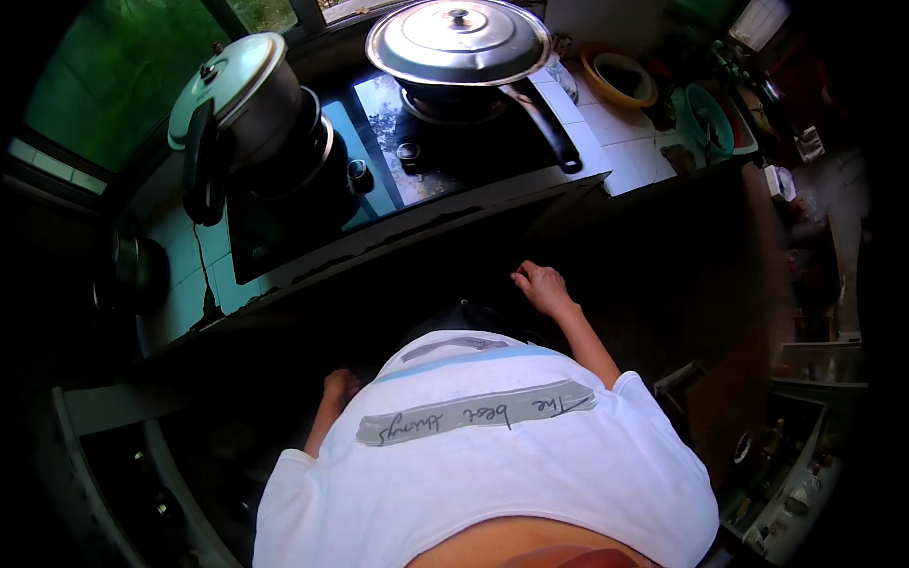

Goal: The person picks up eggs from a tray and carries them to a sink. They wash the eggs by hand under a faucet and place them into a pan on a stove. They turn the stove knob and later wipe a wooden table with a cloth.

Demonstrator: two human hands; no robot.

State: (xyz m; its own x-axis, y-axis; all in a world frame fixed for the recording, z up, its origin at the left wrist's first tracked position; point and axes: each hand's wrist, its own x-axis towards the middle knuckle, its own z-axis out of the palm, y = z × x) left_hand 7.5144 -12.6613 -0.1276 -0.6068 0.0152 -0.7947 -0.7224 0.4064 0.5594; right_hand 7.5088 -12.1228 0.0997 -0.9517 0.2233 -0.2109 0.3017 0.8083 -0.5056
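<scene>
My right hand hangs in front of the counter, its fingers loosely curled; whether they hold anything is not clear. Low beside my body is my left hand, dim and partly hidden by the white shirt. Above my hands, a black glass gas stove is set into the tiled counter. A pressure cooker with a black handle stands on its left burner. On the right burner is a long-handled wok, covered by a domed metal lid.
On the right of the counter stand a yellow basin and a teal plastic basket. A dark pot sits at the far left. An open drawer with bottles is at the lower right, a pale frame at the lower left.
</scene>
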